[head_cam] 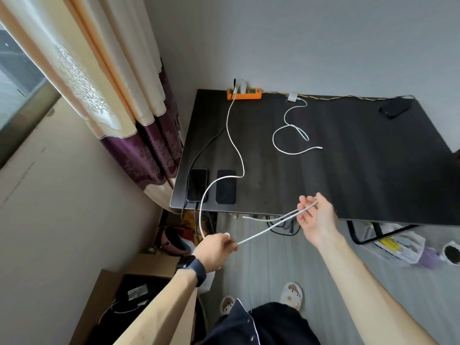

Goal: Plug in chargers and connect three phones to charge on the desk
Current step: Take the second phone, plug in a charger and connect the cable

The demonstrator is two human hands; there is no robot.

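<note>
Left hand pinches, right hand holds looped white cable; one phone looks connected (two to go)

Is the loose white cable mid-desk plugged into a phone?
No, the loose white cable ends bare on the desk, its tip touching no phone.

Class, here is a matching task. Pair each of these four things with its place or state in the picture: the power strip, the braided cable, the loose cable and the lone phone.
Things
1. power strip
2. braided cable
3. loose cable
4. lone phone

Places or states
a. far right corner of the desk
b. held by the left hand and right hand
c. orange, at the desk's back edge
d. lying in loops mid-desk, one end free

Pairs: 1-c, 2-b, 3-d, 4-a
</note>
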